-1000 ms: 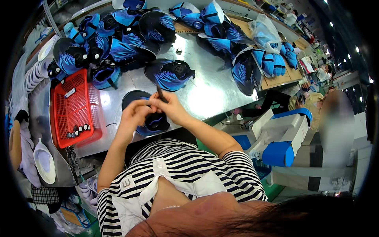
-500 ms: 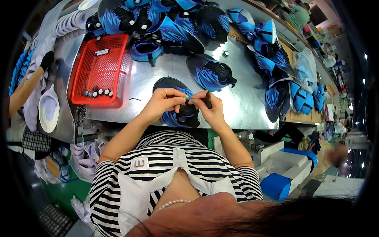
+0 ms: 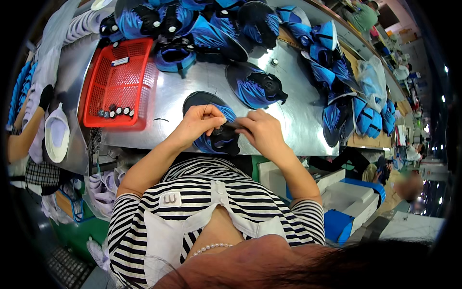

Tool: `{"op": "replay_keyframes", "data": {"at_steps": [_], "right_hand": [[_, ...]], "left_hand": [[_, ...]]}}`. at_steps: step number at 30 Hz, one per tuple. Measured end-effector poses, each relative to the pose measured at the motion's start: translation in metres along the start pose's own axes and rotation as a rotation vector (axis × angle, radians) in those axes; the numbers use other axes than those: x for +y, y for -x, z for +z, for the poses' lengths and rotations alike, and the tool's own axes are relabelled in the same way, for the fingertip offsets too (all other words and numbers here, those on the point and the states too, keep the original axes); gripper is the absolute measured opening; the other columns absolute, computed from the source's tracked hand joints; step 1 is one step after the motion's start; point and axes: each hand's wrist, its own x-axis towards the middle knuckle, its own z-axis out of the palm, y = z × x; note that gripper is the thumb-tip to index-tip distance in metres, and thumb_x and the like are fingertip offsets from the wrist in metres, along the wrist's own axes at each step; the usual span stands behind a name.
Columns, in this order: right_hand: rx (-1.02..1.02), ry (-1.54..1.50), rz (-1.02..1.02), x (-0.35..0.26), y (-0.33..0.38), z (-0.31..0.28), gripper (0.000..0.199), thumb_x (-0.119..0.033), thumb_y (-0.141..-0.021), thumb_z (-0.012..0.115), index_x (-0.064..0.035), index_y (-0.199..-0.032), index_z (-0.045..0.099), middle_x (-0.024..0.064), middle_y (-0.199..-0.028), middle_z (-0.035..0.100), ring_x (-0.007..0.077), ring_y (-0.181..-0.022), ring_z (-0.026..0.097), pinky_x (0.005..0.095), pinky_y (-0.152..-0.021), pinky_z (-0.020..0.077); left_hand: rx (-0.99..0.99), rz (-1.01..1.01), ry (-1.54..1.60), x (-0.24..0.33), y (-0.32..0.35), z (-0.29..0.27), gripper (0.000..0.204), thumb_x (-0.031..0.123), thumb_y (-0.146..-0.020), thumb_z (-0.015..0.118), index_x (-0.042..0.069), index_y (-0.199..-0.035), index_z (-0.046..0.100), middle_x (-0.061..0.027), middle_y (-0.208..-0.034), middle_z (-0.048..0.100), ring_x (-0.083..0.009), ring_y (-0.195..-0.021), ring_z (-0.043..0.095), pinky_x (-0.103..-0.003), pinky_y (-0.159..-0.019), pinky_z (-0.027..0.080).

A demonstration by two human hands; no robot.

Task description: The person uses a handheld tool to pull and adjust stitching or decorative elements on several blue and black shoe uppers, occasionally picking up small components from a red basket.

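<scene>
A blue and black shoe upper (image 3: 227, 140) lies at the table's near edge, partly hidden beneath my hands. Above its left side my left hand (image 3: 201, 124) is closed in a pinch; what its fingertips hold is too small to name. Facing it, my right hand (image 3: 263, 131) is closed too, fingertips pressed together at the upper's dark opening. A thin dark line shows by those fingertips, but I cannot make out what it is. Just beyond, another blue and black shoe upper (image 3: 257, 87) rests on the metal table (image 3: 166, 94).
To the left stands a red plastic basket (image 3: 119, 86) with several small round black-and-white pieces. Blue shoe uppers (image 3: 175, 60) pile up at the back, and more (image 3: 332, 72) on the right. A co-worker's dark-gloved hand (image 3: 46, 96) is near a white shoe piece (image 3: 57, 134).
My right hand has turned, its back now more upward, and the dark pointed tool that stuck up from it no longer shows. The left hand stays pinched close to the upper.
</scene>
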Motion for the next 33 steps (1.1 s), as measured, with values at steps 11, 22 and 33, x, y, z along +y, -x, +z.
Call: {"op": "replay_keyframes", "data": {"at_steps": [11,22,33], "right_hand": [[0.083,-0.231,0.208,-0.007,-0.002,0.019,0.049,-0.016,-0.076,0.075,-0.0156,-0.123,0.064,0.0077,-0.08,0.054,0.024,-0.076,0.051,0.0352,-0.069,0.0423],[0.129,0.05,0.19,-0.009,-0.004,0.021,0.037,-0.018,-0.079,0.071,-0.0121,-0.115,0.064,0.0057,-0.078,0.054,0.0252,-0.073,0.054,0.0363,-0.063,0.0446],[0.387,-0.01,-0.203,0.062,-0.016,0.004,0.025,-0.009,-0.077,0.066,-0.008,-0.102,0.062,0.0072,-0.077,0.05,0.0253,-0.071,0.05,0.0369,-0.063,0.038]], "left_hand": [[0.293,0.336,-0.501,-0.007,-0.001,0.018,0.006,0.003,-0.084,0.066,-0.001,-0.086,0.062,-0.0002,-0.075,0.056,-0.0035,-0.06,0.049,-0.019,-0.054,0.039],[0.231,0.276,-0.49,-0.004,-0.005,0.025,0.012,0.013,-0.089,0.063,0.001,-0.087,0.06,0.0016,-0.069,0.05,-0.0048,-0.054,0.042,-0.021,-0.049,0.034],[0.0,-0.014,-0.008,0.074,0.042,0.002,0.011,0.016,-0.094,0.057,0.006,-0.09,0.06,0.0059,-0.065,0.048,-0.0016,-0.053,0.036,-0.018,-0.046,0.025]]}}
